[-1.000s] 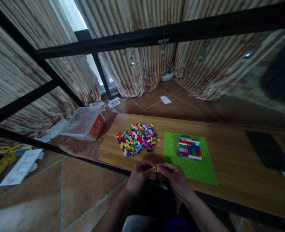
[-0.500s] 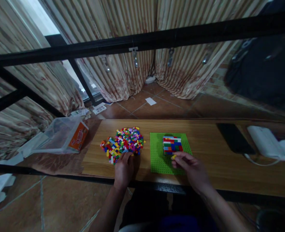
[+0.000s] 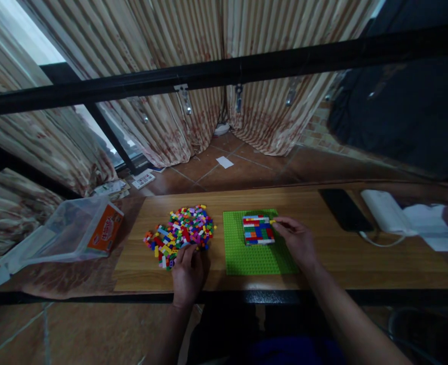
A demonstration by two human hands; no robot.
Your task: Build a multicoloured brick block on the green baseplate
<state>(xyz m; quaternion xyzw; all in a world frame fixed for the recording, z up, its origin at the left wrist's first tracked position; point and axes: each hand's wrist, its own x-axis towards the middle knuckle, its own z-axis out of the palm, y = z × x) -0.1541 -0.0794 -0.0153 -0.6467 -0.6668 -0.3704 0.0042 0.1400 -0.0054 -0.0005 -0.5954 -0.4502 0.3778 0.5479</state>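
Observation:
My right hand (image 3: 299, 242) pinches a small yellow toy brick (image 3: 272, 221) between thumb and fingertips. It holds the brick at the far right corner of a multicoloured brick block (image 3: 258, 230); whether the two are joined I cannot tell. The block sits on a green baseplate (image 3: 239, 261). At the near edge of a heap of loose bricks (image 3: 186, 228), my left hand (image 3: 188, 276) is closed with its fingers bent down together. What those fingertips hold, if anything, is hidden.
A clear plastic box (image 3: 75, 223) with an orange label lies left of the wooden table (image 3: 140, 276). On the table's right are a black phone (image 3: 345, 209), a white power bank (image 3: 385, 210) with a cable, and white paper (image 3: 429, 228). A black metal bar (image 3: 209, 73) crosses above.
My hands have parted from a yellow piece held between them. The right carried a yellow brick to the block's far right corner; the left went to the heap. The view has swung right.

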